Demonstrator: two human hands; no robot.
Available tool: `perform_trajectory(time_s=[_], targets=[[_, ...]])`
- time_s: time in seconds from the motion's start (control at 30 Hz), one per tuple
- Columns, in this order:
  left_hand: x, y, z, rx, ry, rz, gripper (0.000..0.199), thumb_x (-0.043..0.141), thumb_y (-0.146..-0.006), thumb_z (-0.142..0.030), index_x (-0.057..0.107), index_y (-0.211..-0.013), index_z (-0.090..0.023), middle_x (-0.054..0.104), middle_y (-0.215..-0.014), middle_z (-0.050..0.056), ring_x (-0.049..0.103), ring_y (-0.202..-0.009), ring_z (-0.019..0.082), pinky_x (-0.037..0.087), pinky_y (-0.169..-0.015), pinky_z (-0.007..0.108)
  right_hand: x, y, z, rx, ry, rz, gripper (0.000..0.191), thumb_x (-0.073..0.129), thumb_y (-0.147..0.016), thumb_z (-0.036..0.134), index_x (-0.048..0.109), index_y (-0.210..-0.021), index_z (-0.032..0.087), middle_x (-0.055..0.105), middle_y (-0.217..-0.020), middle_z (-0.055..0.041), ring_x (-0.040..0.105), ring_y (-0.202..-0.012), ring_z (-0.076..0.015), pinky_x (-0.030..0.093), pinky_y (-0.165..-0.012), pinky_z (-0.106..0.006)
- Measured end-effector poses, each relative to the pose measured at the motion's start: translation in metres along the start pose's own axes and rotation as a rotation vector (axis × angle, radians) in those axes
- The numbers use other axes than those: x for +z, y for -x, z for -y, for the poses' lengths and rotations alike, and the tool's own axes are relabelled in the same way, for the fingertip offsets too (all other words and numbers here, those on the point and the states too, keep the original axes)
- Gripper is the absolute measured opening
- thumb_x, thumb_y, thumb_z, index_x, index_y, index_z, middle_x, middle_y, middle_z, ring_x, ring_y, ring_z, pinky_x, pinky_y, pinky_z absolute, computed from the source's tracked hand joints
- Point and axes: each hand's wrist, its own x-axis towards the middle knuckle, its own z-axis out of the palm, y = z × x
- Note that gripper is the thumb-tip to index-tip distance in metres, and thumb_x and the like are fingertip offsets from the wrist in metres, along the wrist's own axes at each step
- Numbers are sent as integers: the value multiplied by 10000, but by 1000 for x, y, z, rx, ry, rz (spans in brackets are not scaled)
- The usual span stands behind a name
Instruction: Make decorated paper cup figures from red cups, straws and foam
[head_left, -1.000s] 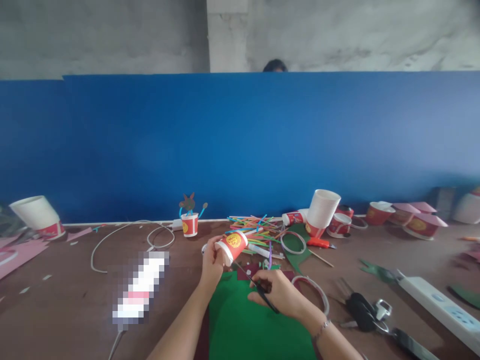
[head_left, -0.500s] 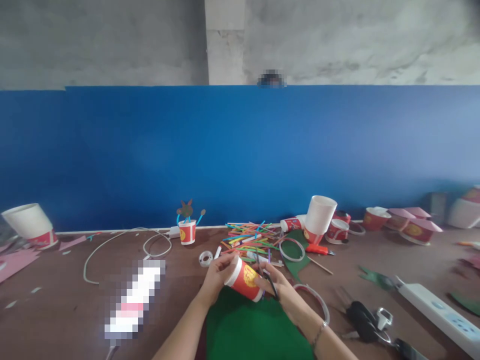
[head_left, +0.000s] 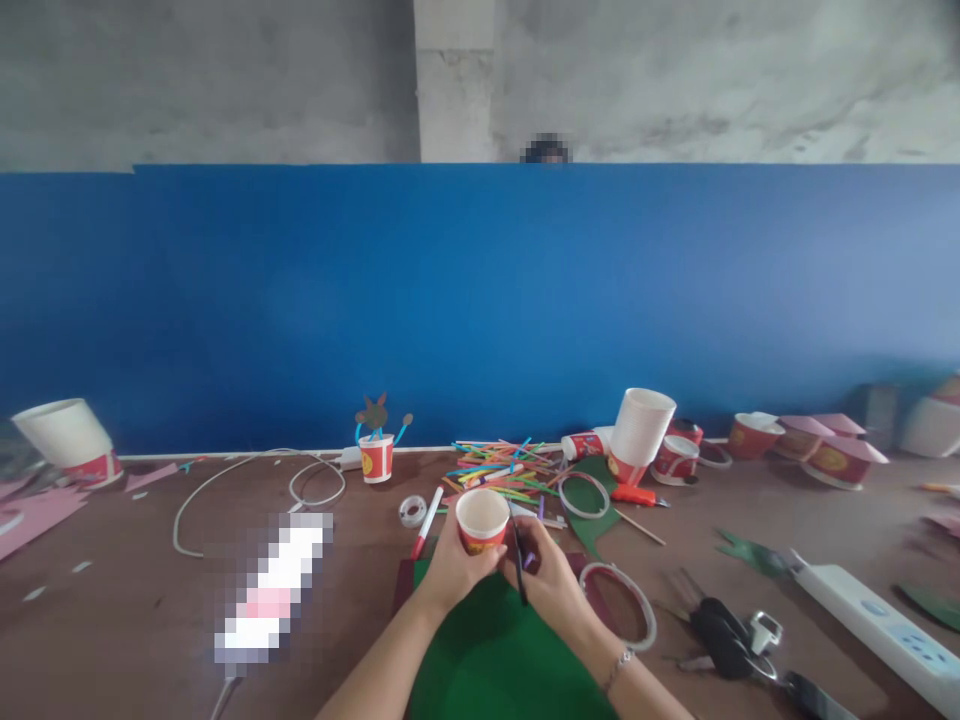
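Head camera: worn on the person's head, facing forward and down
Left hand (head_left: 456, 565) and right hand (head_left: 549, 572): close below
Desk (head_left: 112, 640): far edge crosses below mid-height
Blue panel (head_left: 480, 300): beyond, nearly square-on

Lower center, we see a red-and-white cup (head_left: 481, 522) printed in yellow, black scissors (head_left: 518, 562) and plain green sheet (head_left: 504, 655).

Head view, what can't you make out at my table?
All in the head view:
Red-and-white cup: base hidden by the left hand.
Dark tool: full shape unclear, partly covered by the right hand.
Green sheet: near end cut off by the bottom edge.
Bright rectangle: surface pixelated.
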Motion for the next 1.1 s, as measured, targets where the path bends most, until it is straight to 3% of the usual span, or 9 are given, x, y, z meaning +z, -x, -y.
perform_trajectory(time_s=[0.13, 0.23, 0.43, 0.53, 0.67, 0.8, 0.9, 0.97, 1.1], targets=[[-7, 1, -8, -54, 28, 171, 663, 764, -627, -250, 442, -1202, -178, 588, -1156, 113, 556, -1069, 266, 435, -925, 393, -9, 0, 3, -54, -104, -137, 268, 606, -791, 352, 488, -990, 216, 575, -852, -22, 549, -773, -164, 461, -674, -265], [-11, 1, -15, -90, 27, 282, 681, 777, -621, -262, 453, -1215, -184, 567, -1196, 113, 532, -1108, 271, 430, -926, 373, -13, 3, 6, -121, -117, -143, 307, 610, -786, 317, 483, -1056, 245, 562, -932, -22, 529, -730, -142, 461, -668, -259], [-10, -1, -10, -20, 68, 263, 835, 761, -617, -462, 344, -1289, -194, 503, -1246, 148, 508, -1146, 292, 425, -936, 397, -8, 8, -2, -243, 217, -73, 261, 601, -757, 210, 531, -1007, 230, 583, -859, -29, 481, -623, -132, 435, -603, -267], [-9, -1, -2, 104, -62, 130, 938, 754, -622, -477, 241, -1355, -197, 422, -1326, 173, 442, -1222, 307, 383, -989, 417, -4, 7, -4, -245, 228, -65, 231, 592, -765, 215, 534, -989, 220, 599, -861, -45, 539, -692, -156, 459, -653, -280], [-13, 0, 6, 332, -363, -18, 613, 703, -709, -383, 432, -1222, -184, 434, -1311, 159, 386, -1264, 308, 307, -1043, 452, -3, 8, 3, -182, 60, -4, 262, 586, -798, 273, 529, -1050, 224, 604, -1008, -76, 589, -813, -185, 484, -736, -302], [-20, -2, 8, 380, -539, -51, 191, 627, -778, -336, 579, -890, -190, 448, -1287, 140, 401, -1240, 296, 329, -1018, 461, -3, 8, 8, -150, -76, 12, 296, 619, -794, 296, 527, -1067, 229, 587, -1075, -91, 565, -967, -214, 470, -788, -308], [-22, -4, 7, 361, -578, -79, 152, 615, -783, -338, 607, -814, -189, 400, -1343, 133, 380, -1260, 301, 336, -1016, 461, -4, 7, 11, -121, -167, -18, 320, 669, -759, 320, 521, -1028, 230, 602, -1013, -70, 565, -927, -196, 459, -798, -308], [-22, -5, 7, 364, -568, -82, 149, 619, -780, -334, 621, -811, -189, 358, -1385, 122, 363, -1279, 303, 325, -1029, 459, -5, 7, 15, -81, -215, -22, 322, 681, -748, 349, 508, -990, 226, 611, -907, -41, 569, -804, -168, 464, -703, -279], [-20, -6, 11, 371, -550, -74, 139, 651, -756, -317, 638, -799, -185, 306, -1422, 115, 342, -1295, 319, 325, -1032, 461, -7, 8, 25, 60, -222, 125, 285, 620, -785, 436, 500, -884, 196, 590, -680, -1, 548, -629, -141, 409, -549, -238]])
